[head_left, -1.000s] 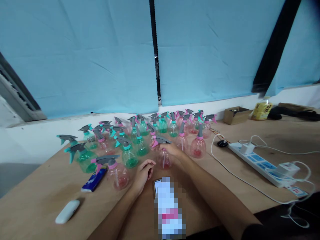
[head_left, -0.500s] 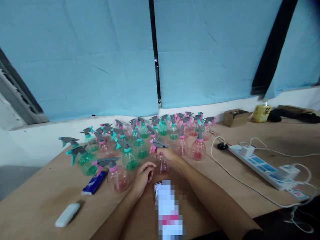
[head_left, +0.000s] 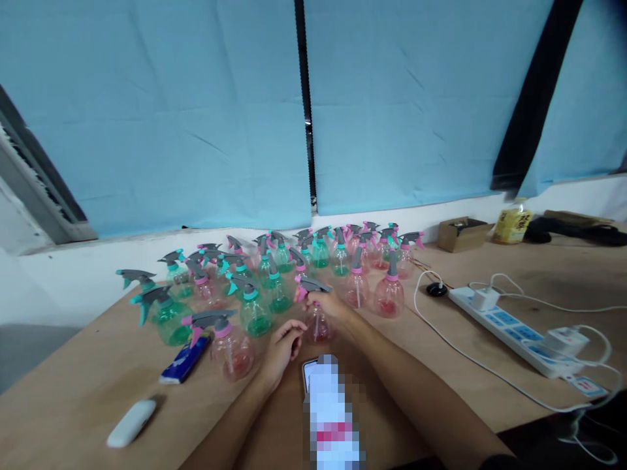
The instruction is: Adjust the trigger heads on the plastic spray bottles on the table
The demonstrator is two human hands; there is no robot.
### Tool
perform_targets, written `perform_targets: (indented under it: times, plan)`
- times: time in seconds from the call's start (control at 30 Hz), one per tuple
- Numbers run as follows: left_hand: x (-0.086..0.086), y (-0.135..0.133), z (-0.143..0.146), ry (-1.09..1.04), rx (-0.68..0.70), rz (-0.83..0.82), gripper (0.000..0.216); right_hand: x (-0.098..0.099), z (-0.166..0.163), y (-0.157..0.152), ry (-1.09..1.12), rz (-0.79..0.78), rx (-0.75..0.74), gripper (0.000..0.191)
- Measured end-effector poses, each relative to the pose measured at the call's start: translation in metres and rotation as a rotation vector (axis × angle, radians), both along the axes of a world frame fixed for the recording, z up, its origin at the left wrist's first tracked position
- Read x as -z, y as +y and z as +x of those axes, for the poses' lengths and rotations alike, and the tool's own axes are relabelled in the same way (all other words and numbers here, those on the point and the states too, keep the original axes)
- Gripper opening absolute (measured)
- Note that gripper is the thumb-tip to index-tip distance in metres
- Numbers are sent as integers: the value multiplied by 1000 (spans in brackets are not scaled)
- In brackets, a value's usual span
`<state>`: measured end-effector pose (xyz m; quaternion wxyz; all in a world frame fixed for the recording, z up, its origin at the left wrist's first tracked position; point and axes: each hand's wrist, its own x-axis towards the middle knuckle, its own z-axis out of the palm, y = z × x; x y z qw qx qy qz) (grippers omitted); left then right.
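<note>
My right hand (head_left: 325,302) is closed round the neck of a pink spray bottle (head_left: 318,326) with a grey and pink trigger head; the bottle is upright. Just left of that bottle is my left hand (head_left: 287,343), loosely curled, thumb and fingers apart, nothing visible in it. Its fingertips come close to the bottle's side; whether they touch I cannot tell. A green spray bottle (head_left: 255,320) stands beyond my left hand, and another pink spray bottle (head_left: 234,356) stands to its left. Pink spray bottles (head_left: 389,298) also stand right of my right hand.
Several more green and pink spray bottles crowd the back of the wooden table (head_left: 73,385). A phone (head_left: 310,373) lies in front of me, partly behind a pixelated patch. At left lie a blue packet (head_left: 186,360) and a white case (head_left: 131,423); at right, a power strip (head_left: 509,329) with cables.
The view has shifted very slightly. Both hands stay almost in place, the right one still on the pink spray bottle's neck.
</note>
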<state>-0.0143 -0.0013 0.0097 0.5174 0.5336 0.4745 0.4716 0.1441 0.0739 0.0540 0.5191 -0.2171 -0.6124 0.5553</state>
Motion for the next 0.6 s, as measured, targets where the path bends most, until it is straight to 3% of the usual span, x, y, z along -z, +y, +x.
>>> perform_targets:
  times: [0.13,0.47,0.6]
  plan:
    - [4,2,-2,0,7,-2,19,-1,2,-2,-51,3,2,34]
    - [7,3,-2,-10,18,-1,19,-3,-3,-4,33,-40,13,18]
    - [4,2,-1,-3,14,-10,19,-3,-1,-4,20,-16,15,22]
